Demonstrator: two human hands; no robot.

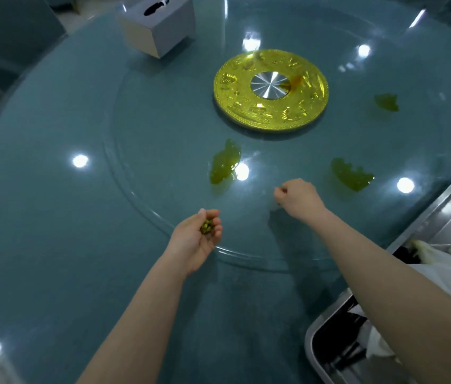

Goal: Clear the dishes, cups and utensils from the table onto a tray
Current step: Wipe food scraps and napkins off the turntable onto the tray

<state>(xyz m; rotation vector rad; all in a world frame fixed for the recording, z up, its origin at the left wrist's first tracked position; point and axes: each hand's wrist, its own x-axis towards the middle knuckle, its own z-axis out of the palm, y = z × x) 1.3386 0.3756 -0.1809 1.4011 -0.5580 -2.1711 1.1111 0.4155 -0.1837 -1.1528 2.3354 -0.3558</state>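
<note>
Head view shows our metal tray [423, 228] at the right edge of the round table [52, 189], its rim just past our right forearm. White crumpled paper or plastic [440, 275] lies in it, with dark items beneath that we cannot make out. A second steel rim [318, 342] sits lower right, also holding dark and white clutter; whether it is a separate tray we cannot tell.

Our left hand [199, 239] is turned palm up over the table, fingers curled to cup a small clump of green scraps [207, 226]. Our right hand [297, 198] reaches further out, knuckles up, fingers drawn in as a loose fist low over the glass; whether it pinches anything we cannot tell.

Beyond the hands, on the glass turntable [141, 128], lie three green leaf pieces: one [224, 164] just ahead between the hands, one [351, 176] to the right near the tray, and one [386, 102] further back right. A gold disc [271, 90] with a silver hub sits at the centre. A grey tissue box [160, 26] stands at the far side, left of the disc.
</note>
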